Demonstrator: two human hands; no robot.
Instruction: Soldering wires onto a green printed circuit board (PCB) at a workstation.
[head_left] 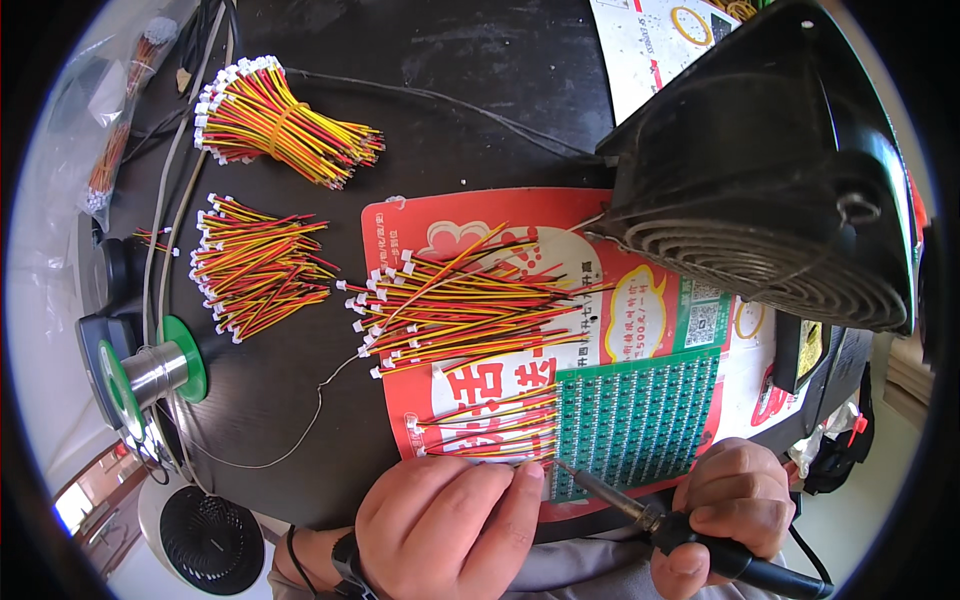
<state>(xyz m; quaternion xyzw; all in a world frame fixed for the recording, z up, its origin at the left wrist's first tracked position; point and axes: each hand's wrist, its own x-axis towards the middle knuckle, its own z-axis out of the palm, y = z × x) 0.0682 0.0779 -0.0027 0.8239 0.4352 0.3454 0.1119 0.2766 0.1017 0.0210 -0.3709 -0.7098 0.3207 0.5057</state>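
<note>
My right hand (738, 497) grips the black handle of a soldering iron (640, 517). Its tip points left, at the near left edge of a green circuit board panel (640, 410) filled with rows of small parts. Beside that edge my left hand (445, 525) is closed, its thumb and fingers pinching a thin connector wire (545, 463); most of the wire is hidden under the fingers. Several red, yellow and black wires with white plugs (490, 425) lie along the panel's left edge, their ends at the board. A loose pile of similar wires (470, 310) rests just beyond.
A red printed sheet (400, 225) lies beneath the panel. At the right looms a black fume fan (760, 170). Further left are a wire heap (262, 265), a banded wire bundle (285, 125) and a green solder spool (155, 375), its strand trailing across the dark table (450, 80).
</note>
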